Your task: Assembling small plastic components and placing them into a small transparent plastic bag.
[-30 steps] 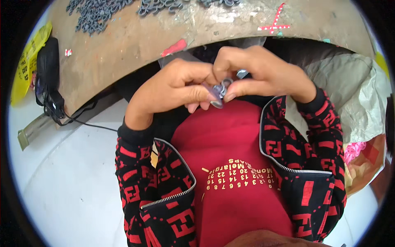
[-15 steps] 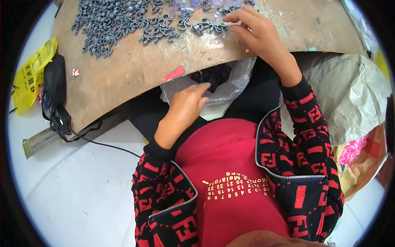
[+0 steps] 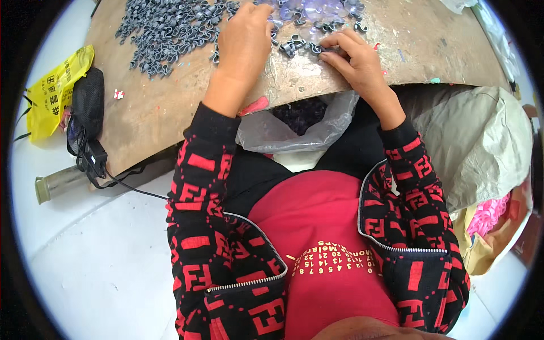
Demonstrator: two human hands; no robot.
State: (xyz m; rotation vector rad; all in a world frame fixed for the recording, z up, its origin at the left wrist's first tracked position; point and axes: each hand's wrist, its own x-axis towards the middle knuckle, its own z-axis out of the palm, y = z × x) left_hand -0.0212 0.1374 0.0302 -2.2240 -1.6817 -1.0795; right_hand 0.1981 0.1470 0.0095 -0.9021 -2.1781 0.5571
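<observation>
Small grey plastic clips (image 3: 164, 37), with S-shaped curves, lie in a wide heap on the worn brown table (image 3: 187, 105). My left hand (image 3: 246, 45) is back-up at the heap's right edge, its fingers bent and bunched; what they hold, if anything, is hidden. Farther right, the thumb and fingers of my right hand (image 3: 360, 65) close at the tips on a grey clip (image 3: 315, 49). Another few clips (image 3: 292, 45) lie just left of it. Clear purplish plastic pieces (image 3: 311, 11) are scattered beyond, among more clips.
Below the table edge a clear plastic bag (image 3: 266, 133) hangs open, dark pieces (image 3: 300, 116) inside. A pale sack (image 3: 481, 141) stands at right, above a bag of pink strips (image 3: 487, 215). At left are a yellow bag (image 3: 59, 96), a black pouch (image 3: 88, 110) and a cable (image 3: 136, 191).
My left hand has gone from above the plastic bag up onto the table beside the heap. My right hand has shifted slightly down, its fingertips now at a clip.
</observation>
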